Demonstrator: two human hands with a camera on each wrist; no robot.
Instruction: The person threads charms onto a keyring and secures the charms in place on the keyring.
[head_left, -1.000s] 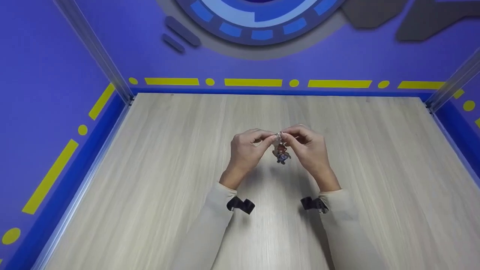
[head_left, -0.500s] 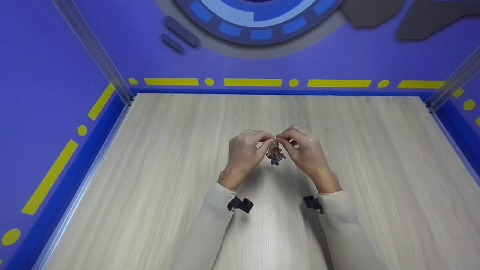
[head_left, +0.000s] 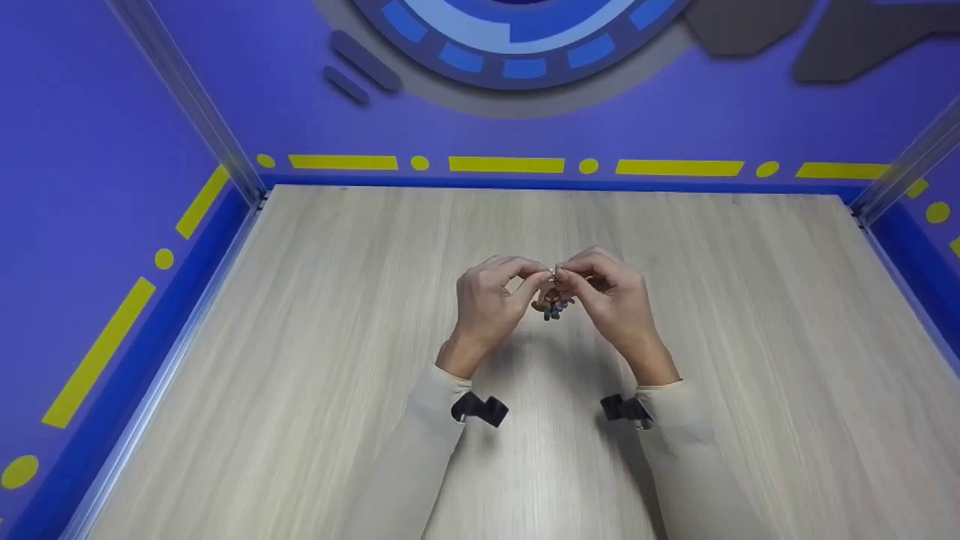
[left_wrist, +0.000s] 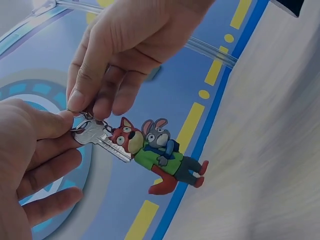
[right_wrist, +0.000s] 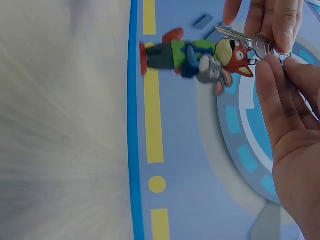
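Fingertips of my left hand (head_left: pixel 491 296) and right hand (head_left: pixel 611 292) meet above the table, both pinching a small metal key ring (left_wrist: pixel 82 116). A silver key (left_wrist: pixel 97 135) hangs from the ring beside the left fingers. From a short chain dangles a rubbery keychain figure (head_left: pixel 553 306) of a red fox in a green shirt with a grey rabbit; in the right wrist view the same figure (right_wrist: pixel 185 55) shows its full length. The fingertips partly hide the ring, so I cannot tell how the key sits on it.
Below the hands spreads a pale wood-grain table (head_left: pixel 337 337). Blue panels (head_left: pixel 480 139) with yellow marks stand behind and at both sides, joined by metal corner posts. Both wrists wear black camera straps (head_left: pixel 480 409).
The fox-and-rabbit figure has shifted slightly left and up, and more of it is covered by the fingers. The right hand went a little left, then partly back. Both hands keep pinching.
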